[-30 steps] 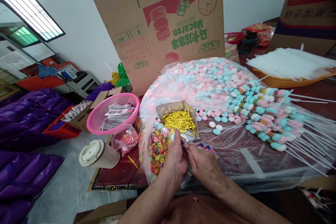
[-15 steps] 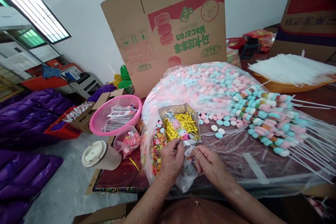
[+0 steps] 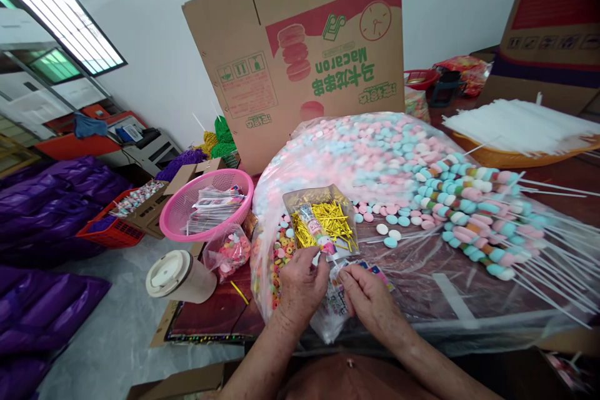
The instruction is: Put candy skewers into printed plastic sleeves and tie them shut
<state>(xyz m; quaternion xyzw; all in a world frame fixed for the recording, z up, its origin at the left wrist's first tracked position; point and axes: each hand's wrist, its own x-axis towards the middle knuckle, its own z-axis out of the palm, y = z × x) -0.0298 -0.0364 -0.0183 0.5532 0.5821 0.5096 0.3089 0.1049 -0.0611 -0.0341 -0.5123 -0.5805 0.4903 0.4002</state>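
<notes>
A slim printed candy wrapper (image 3: 317, 232), clear with pink at its lower end, lies over a pouch of gold twist ties (image 3: 335, 222). My left hand (image 3: 304, 278) is closed, thumb and forefinger pinching the wrapper's near end. Just right of it, my right hand (image 3: 368, 294) is closed in a pinch by the same end; what lies between its fingertips is too small to make out. Beneath both hands sits a clear bag of printed wrappers (image 3: 335, 303), partly hidden by my fingers.
A large clear bag of pastel candies (image 3: 347, 144) fills the table behind. Skewered candies (image 3: 482, 212) lie right, below white sticks (image 3: 520, 125). Leftward are a pink basket (image 3: 169, 219), a lidded cup (image 3: 180, 276) and a small candy bag (image 3: 229, 253). A cardboard box (image 3: 328, 44) stands behind.
My right hand has shifted slightly left and down, and more of the colourful printed wrappers shows behind it. My left hand keeps its pinch on the candy wrapper, nearly in place.
</notes>
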